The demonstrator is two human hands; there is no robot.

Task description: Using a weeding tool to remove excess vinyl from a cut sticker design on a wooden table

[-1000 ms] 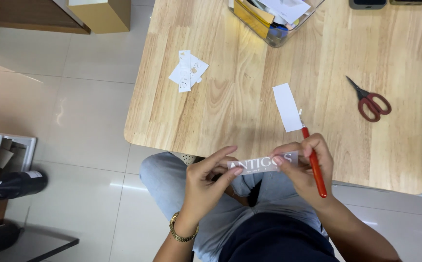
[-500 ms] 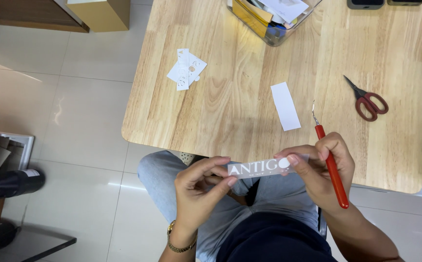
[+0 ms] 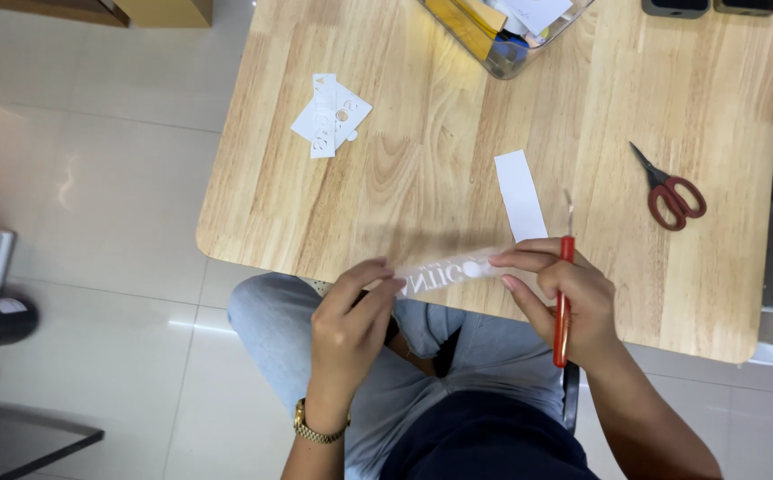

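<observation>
While held taut between both hands at lower centre, worth steadying before any cut — noted left to right:

Scraps (image 3: 331,116): upper left of the wooden table (image 3: 386,178), white cut-out pieces with letter-shaped holes, well apart from both hands.

Left hand (image 3: 351,333): lower centre-left, off the table edge and over the lap; thumb and fingertips pinched on the left end of the strip. Best kept low and firm, close to the cut letters, so the paper does not flex.

Strip (image 3: 444,269): white paper with cut-out letters, held in the air just below the table's near edge, slightly tilted up to the right. Blurred, so fine detail hard to tell. Better supported flat on the table than cut in mid-air.

Blank strip (image 3: 520,194): plain white, lying flat on the table just above the right hand, not touched.

Right hand (image 3: 564,298): lower centre-right; thumb and forefinger nipping the strip's right end, remaining fingers closed round the knife.

Knife (image 3: 564,307): red-handled craft knife, upright in the right hand, thin blade pointing up the frame. Safer with the tip kept away from the left fingers.

Scissors (image 3: 671,191): red-handled, right of frame, lying closed on the table, untouched.
</observation>
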